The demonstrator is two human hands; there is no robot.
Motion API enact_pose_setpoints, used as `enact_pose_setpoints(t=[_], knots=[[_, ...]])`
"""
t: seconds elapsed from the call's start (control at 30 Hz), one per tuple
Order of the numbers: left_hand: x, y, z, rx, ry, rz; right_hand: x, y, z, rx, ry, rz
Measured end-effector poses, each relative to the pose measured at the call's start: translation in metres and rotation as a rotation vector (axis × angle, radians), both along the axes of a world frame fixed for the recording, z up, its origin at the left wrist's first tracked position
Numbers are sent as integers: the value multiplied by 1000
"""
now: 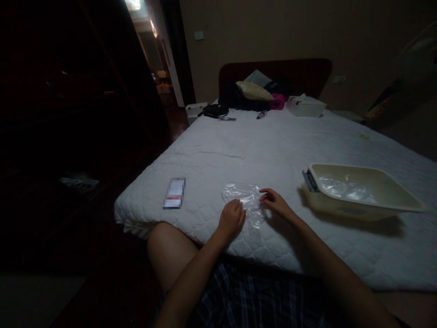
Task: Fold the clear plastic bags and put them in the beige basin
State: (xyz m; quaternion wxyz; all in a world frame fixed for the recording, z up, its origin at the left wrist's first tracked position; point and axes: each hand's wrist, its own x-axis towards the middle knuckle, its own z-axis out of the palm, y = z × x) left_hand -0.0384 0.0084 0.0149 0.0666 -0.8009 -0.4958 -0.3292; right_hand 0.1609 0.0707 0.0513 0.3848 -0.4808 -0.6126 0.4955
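A clear plastic bag (pixel 248 192), shiny and wrinkled, lies on the white quilted bed cover in front of me. My left hand (pixel 232 217) is on its lower left part, fingers curled together against the plastic. At the bag's right edge is my right hand (pixel 276 204), its fingers bent but apart, the fingertips at or just beside the plastic. To the right stands a cream plastic tub (pixel 365 207) with a grey handle clip. More clear plastic (pixel 348 187) lies inside this tub. A phone (pixel 175 193) with a lit, blurred screen lies to the left.
The bed cover (pixel 218 164) ends at its left edge above a dark floor. Toward the headboard (pixel 307 73) are a pillow (pixel 254 90), dark and pink cloth, a white box (pixel 306 105), a black bag (pixel 215 110) and a small bottle-like item (pixel 261 115). My knee is at the near edge.
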Motion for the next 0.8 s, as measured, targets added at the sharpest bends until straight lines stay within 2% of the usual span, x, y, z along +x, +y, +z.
enact_pose_setpoints(t=[0.13, 0.27, 0.33, 0.47, 0.6, 0.8], knots=[[0, 2, -4, 2, 52, -22, 0, 0, 3, 116, -106, -2], [0, 2, -3, -20, 67, -27, -3, 0, 4, 83, -90, -24], [0, 2, -3, -31, 69, -21, -2, 0, 0, 85, -107, -50], [0, 2, -2, -69, 70, -24, 1, 1, -11, 208, -267, -100], [0, 3, -2, -82, 62, -23, 2, -1, -18, 259, -362, -96], [-1, 2, -1, -31, 37, -42, 7, -7, -7, 298, -340, -222]])
